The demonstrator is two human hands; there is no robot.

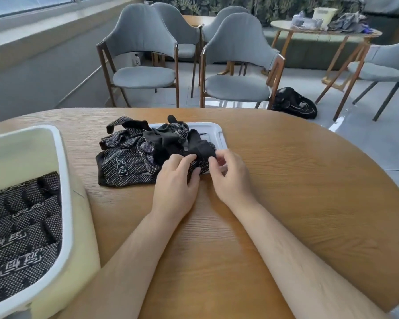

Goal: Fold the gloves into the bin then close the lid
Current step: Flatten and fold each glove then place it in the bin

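A loose pile of black gloves with white dots [134, 153] lies in the middle of the wooden table [297, 192], partly on top of a white lid [213, 132]. My left hand [176, 178] and my right hand [230, 178] meet at the pile's near right edge. Both pinch one black glove [199, 149] there with curled fingers. At the left edge stands a pale yellow bin with a white rim [66, 180]. Several folded dotted gloves [21, 224] lie flat inside it.
Several grey chairs [237, 65] stand beyond the table's far edge. A black bag [294, 103] lies on the floor to the right of them. A second table [327, 31] with clutter stands at the back right.
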